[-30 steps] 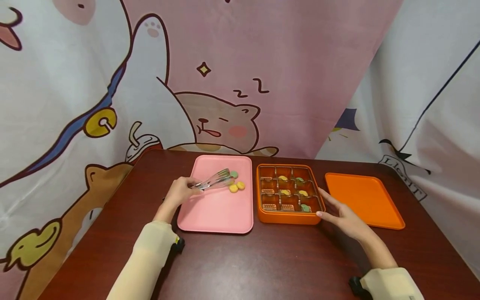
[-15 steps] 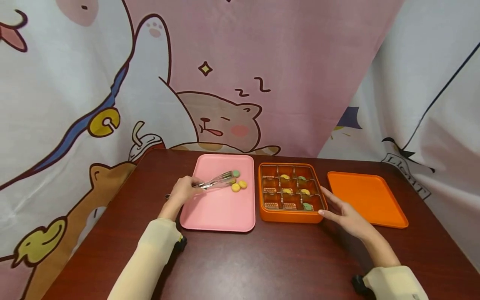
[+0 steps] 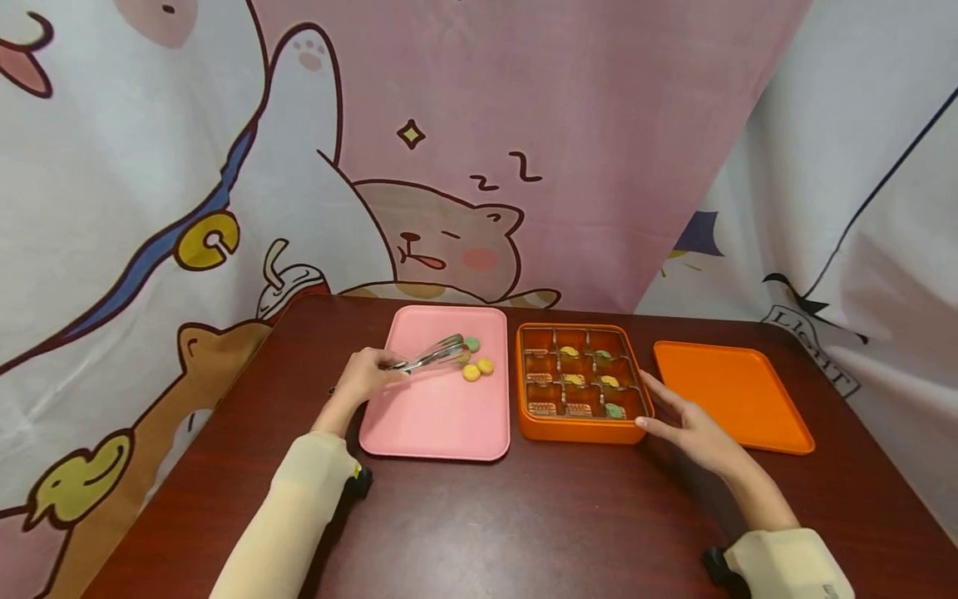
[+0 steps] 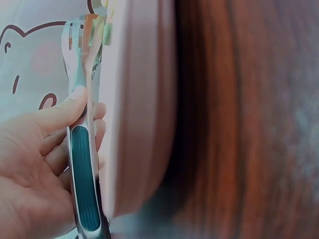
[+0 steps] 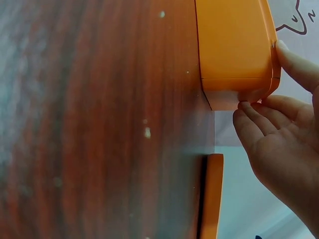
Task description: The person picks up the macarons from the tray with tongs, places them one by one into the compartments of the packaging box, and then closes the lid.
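Note:
My left hand (image 3: 362, 378) grips a pair of metal tongs (image 3: 430, 358) over the pink tray (image 3: 434, 424). In the left wrist view, the tongs' teal-padded handle (image 4: 84, 179) lies between thumb and fingers. The tongs' tips are at a yellowish piece, partly hidden by them, beside a round green piece (image 3: 471, 344). Two round yellow pieces (image 3: 471, 373) lie just to the right. My right hand (image 3: 692, 428) rests at the right front corner of an orange divided box (image 3: 576, 430), thumb near the rim, fairly straight fingers against the side wall (image 5: 234, 94).
Several compartments of the box hold yellow or green pieces; others show ridged bottoms. An orange tray or lid (image 3: 733, 395) lies right of the box. Everything stands on a dark brown table (image 3: 479, 524), with a patterned curtain (image 3: 599, 166) behind it.
The tongs' two arms have come closer together around the yellowish piece at their tips. The right hand stays at the box corner. The head view has shifted slightly.

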`<move>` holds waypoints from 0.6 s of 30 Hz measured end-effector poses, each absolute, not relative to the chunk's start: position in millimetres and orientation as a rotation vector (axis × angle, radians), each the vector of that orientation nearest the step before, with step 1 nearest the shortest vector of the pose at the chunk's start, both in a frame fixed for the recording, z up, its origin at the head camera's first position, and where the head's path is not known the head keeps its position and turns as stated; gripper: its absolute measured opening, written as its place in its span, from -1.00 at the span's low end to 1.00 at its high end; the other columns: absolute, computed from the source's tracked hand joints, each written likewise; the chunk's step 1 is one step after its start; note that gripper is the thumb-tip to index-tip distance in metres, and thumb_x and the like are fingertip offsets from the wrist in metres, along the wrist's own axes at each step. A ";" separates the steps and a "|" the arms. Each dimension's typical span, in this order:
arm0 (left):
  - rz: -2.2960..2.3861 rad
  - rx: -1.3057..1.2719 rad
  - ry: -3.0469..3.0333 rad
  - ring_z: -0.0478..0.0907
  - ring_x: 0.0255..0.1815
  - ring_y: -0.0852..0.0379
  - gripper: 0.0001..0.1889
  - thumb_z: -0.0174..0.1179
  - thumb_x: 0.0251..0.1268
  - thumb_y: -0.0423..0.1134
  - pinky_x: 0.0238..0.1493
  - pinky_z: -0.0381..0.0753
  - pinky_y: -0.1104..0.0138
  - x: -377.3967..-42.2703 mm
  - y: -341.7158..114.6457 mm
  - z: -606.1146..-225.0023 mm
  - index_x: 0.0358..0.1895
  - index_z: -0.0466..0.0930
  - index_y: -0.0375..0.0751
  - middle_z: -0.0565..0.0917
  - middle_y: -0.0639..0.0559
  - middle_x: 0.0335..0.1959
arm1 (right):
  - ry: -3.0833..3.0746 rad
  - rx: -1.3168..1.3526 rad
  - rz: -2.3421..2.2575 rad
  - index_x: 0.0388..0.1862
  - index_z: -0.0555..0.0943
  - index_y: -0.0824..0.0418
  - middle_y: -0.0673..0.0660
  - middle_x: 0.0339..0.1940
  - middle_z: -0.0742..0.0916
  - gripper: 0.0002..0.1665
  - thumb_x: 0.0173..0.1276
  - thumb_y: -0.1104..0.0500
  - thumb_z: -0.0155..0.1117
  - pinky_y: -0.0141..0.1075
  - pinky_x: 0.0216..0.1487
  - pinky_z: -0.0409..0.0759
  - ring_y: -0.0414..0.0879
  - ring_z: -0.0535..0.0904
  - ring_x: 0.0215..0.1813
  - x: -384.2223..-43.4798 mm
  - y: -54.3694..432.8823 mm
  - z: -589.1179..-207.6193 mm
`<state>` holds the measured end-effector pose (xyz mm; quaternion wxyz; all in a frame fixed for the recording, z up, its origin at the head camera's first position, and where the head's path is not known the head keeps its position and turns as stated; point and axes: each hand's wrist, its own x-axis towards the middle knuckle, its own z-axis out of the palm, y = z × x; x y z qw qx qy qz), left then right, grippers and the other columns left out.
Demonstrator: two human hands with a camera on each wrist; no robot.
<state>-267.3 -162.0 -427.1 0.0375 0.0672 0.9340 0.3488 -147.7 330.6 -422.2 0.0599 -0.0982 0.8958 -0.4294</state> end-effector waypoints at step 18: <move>1.135 0.349 2.917 0.64 -0.11 0.01 -0.73 0.39 0.20 -0.27 -0.13 0.54 0.23 -263.9 -154.8 -412.1 -0.03 0.77 -0.20 0.78 -0.14 -0.09 | 2.743 -0.341 -1.261 0.64 -0.01 0.20 0.39 0.59 0.22 -0.05 0.45 0.04 0.25 -0.29 0.38 0.39 0.39 0.19 0.52 -146.6 331.6 -421.5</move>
